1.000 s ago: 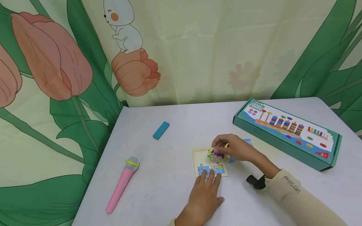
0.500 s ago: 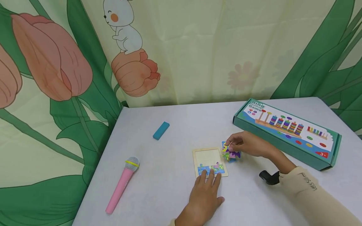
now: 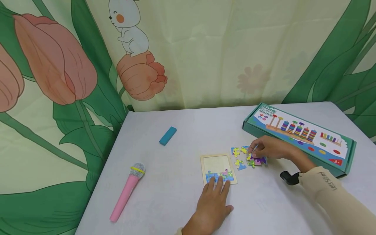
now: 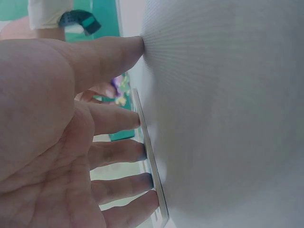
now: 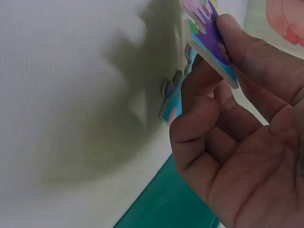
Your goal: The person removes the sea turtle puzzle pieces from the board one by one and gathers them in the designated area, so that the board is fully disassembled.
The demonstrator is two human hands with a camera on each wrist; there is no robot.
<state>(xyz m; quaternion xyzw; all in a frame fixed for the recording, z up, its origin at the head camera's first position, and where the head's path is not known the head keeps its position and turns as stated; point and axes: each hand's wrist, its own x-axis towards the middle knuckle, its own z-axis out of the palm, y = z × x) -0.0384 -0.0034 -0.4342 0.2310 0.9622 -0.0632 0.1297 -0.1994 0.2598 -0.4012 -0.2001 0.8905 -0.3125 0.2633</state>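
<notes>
My left hand (image 3: 212, 205) lies spread at the near edge of a square wooden puzzle tray (image 3: 215, 161), its fingertips resting on the rim. Along the tray's lower side sit blue, green and pink puzzle pieces (image 3: 226, 175), partly covered by those fingers. To the right, my right hand (image 3: 271, 148) pinches a puzzle piece (image 5: 216, 42) of purple, pink and green between thumb and fingers. In the right wrist view it is tilted, off the table; whether other pieces are joined to it cannot be told. Loose blue and yellow pieces (image 3: 240, 164) lie between tray and right hand.
A green ring game box (image 3: 298, 138) lies at the back right, just behind my right hand. On the left are a pink toy microphone (image 3: 127, 194) and a blue block (image 3: 168, 135). Behind the white table (image 3: 170, 182) hangs a printed curtain (image 3: 202, 58).
My right hand has moved right, from above the tray to above the loose pieces, carrying the puzzle piece. Loose pieces it was covering now show. My left hand stays put.
</notes>
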